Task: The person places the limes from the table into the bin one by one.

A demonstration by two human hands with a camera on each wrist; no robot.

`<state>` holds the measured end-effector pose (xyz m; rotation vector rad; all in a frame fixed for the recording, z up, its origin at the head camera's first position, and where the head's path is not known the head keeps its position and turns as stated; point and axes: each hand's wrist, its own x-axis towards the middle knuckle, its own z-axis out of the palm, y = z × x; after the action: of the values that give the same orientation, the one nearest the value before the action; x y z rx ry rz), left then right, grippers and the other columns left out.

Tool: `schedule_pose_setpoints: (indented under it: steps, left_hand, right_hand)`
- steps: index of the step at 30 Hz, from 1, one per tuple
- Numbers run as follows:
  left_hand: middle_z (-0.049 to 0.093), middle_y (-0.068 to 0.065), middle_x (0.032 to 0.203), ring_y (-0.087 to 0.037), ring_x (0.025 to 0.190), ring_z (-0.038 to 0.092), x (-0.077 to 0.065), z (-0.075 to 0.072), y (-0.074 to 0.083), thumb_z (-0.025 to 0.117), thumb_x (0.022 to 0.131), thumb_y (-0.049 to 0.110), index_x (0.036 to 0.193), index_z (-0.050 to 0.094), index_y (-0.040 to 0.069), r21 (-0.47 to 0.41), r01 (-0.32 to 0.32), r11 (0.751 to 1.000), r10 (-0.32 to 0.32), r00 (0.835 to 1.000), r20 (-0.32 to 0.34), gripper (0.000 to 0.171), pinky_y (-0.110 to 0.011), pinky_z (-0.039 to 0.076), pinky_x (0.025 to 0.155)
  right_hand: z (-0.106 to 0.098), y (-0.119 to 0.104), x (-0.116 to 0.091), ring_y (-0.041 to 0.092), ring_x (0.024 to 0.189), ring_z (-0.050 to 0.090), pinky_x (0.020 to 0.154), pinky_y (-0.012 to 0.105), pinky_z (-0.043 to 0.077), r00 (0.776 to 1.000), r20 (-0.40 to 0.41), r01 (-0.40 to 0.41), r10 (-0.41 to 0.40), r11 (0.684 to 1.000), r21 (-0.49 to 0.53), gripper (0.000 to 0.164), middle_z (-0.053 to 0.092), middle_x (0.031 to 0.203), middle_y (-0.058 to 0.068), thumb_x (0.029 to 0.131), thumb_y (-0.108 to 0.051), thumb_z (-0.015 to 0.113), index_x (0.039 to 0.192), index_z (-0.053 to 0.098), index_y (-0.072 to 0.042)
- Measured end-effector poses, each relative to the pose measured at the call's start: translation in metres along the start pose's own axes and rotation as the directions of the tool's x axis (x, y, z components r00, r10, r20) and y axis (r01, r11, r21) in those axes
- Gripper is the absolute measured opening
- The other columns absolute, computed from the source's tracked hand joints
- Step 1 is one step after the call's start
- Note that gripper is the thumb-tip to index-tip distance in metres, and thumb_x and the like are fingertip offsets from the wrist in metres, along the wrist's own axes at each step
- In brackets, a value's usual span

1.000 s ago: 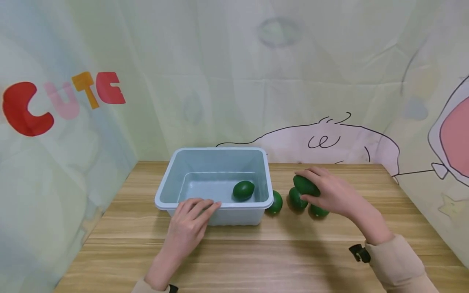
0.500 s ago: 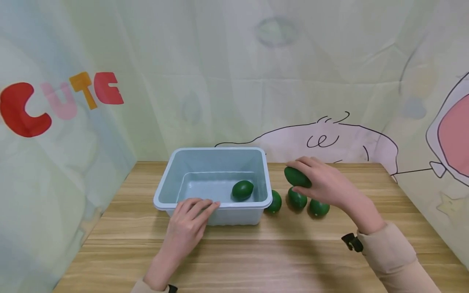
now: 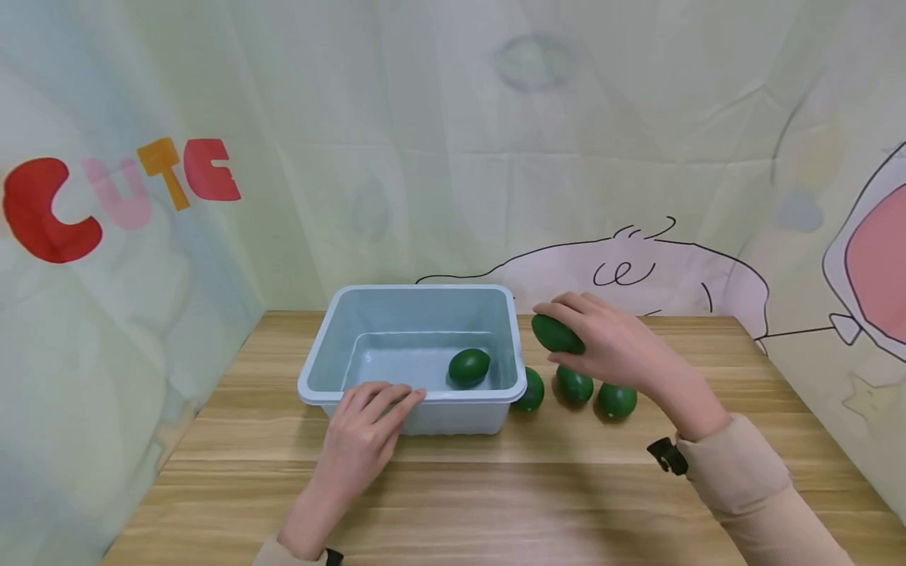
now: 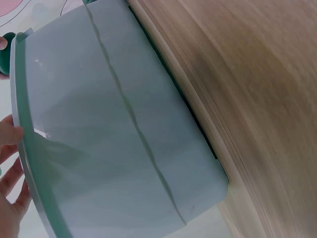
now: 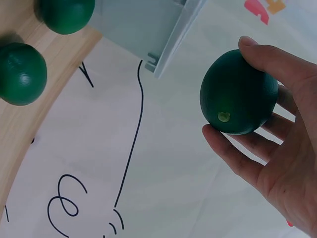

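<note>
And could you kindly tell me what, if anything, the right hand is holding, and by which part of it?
The right hand holds a green fruit around its sides, thumb on one and fingers on the other; its pale spot is uncovered.

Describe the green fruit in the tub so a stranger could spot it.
On the wooden table, find the pale blue tub. The green fruit lies on its floor, toward the right. Unlike three others on the table and one in the right hand, it's inside.
</note>
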<state>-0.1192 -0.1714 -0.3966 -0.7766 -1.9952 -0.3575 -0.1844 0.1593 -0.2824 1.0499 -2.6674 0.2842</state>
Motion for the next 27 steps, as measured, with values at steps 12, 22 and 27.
schedule_pose_setpoints:
  steps: [12, 22, 27]
  left_hand:
    - [0.069, -0.002, 0.098, -0.023, 0.090, 0.060, 0.000, 0.000, 0.000, 0.037, 0.103, 0.017, 0.108, 0.073, 0.014, -0.001, 0.002, 1.000, -0.002, 1.000, 0.003, 0.037, -0.038, 0.047, 0.076]
    - [0.070, -0.003, 0.099, -0.024, 0.091, 0.060, -0.001, -0.001, -0.001, 0.036, 0.103, 0.016, 0.109, 0.073, 0.013, -0.001, 0.002, 1.000, -0.002, 1.000, 0.017, 0.038, -0.039, 0.047, 0.077]
    - [0.070, -0.003, 0.098, -0.024, 0.091, 0.060, 0.000, -0.001, 0.000, 0.036, 0.102, 0.015, 0.109, 0.073, 0.012, -0.001, -0.002, 1.000, 0.002, 1.000, 0.014, 0.037, -0.039, 0.048, 0.077]
  right_hand:
    - [-0.003, -0.013, 0.014, 0.020, 0.103, 0.057, 0.080, 0.037, 0.054, 0.999, -0.018, 0.047, -0.048, 0.998, -0.029, 0.059, 0.059, 0.122, 0.001, 0.081, -0.030, 0.077, 0.134, 0.054, -0.017]
    - [-0.007, -0.024, 0.028, 0.020, 0.108, 0.058, 0.086, 0.037, 0.053, 0.996, 0.010, 0.087, -0.086, 0.995, -0.044, 0.059, 0.058, 0.125, 0.002, 0.081, -0.032, 0.076, 0.134, 0.055, -0.014]
    - [-0.007, -0.028, 0.033, 0.019, 0.107, 0.057, 0.083, 0.036, 0.054, 0.994, 0.020, 0.106, -0.105, 0.993, -0.057, 0.057, 0.058, 0.124, 0.001, 0.082, -0.033, 0.075, 0.133, 0.055, -0.016]
